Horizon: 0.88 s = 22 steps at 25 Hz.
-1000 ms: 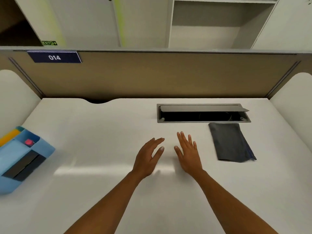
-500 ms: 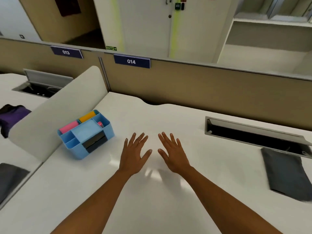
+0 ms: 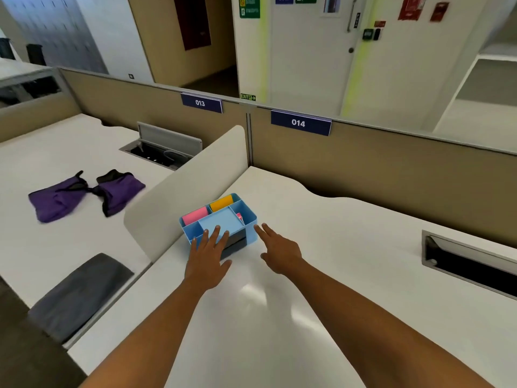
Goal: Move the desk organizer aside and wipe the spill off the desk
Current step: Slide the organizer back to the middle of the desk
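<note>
A light blue desk organizer (image 3: 223, 222) with pink and yellow items in its compartments stands on the white desk (image 3: 321, 275), against the rounded side divider. My left hand (image 3: 208, 257) is open, its fingers spread over the organizer's near edge. My right hand (image 3: 278, 252) is open too, fingertips close to the organizer's right corner, apart from it. No spill shows on the desk, only a glossy reflection near my wrists. The dark cloth is out of view.
A white side divider (image 3: 179, 197) separates this desk from the neighbouring desk, which carries a purple cloth (image 3: 84, 196) and a grey cloth (image 3: 81, 295). A cable tray slot (image 3: 470, 261) sits at the right. A beige back partition (image 3: 391, 169) bears the label 014.
My view has swung left, so the dark cloth left the frame. Both hands moved left and forward to the organizer, the left one now over its near edge.
</note>
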Each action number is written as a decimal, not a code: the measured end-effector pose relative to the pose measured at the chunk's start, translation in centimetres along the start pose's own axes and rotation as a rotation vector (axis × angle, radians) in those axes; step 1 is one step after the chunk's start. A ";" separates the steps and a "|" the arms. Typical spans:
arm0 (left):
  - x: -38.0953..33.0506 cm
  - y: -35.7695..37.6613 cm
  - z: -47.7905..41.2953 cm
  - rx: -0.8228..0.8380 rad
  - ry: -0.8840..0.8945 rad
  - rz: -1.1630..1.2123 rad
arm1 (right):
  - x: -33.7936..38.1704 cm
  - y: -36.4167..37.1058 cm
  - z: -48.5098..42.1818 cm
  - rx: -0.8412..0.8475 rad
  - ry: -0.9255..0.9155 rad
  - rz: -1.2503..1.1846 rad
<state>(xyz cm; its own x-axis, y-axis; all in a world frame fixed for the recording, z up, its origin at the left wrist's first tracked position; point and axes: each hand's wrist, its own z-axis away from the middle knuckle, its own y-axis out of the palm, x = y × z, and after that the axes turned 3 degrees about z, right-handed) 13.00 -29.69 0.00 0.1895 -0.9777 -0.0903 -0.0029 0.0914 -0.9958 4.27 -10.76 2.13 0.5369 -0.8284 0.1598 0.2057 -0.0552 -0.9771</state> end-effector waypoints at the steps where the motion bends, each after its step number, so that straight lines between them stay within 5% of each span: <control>1: 0.8 0.2 -0.1 0.032 -0.006 -0.031 | 0.5 -0.1 -0.6 0.007 -0.005 0.027; 8: 2.0 1.2 -1.3 0.017 -0.032 -0.013 | 2.2 -0.2 -4.2 0.024 -0.011 0.128; 12: 1.7 1.6 -2.0 -0.013 -0.044 0.048 | 1.6 0.3 -4.4 -0.137 -0.034 0.160; 22: -2.4 1.6 -5.5 -0.011 0.171 0.101 | -4.3 0.6 -2.2 -0.276 -0.044 0.053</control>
<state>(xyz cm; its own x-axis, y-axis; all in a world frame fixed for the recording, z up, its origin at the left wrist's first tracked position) 7.19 -28.28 -1.50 0.0185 -0.9816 -0.1898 -0.0248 0.1894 -0.9816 0.31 -8.48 0.54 0.5775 -0.8093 0.1076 -0.0509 -0.1672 -0.9846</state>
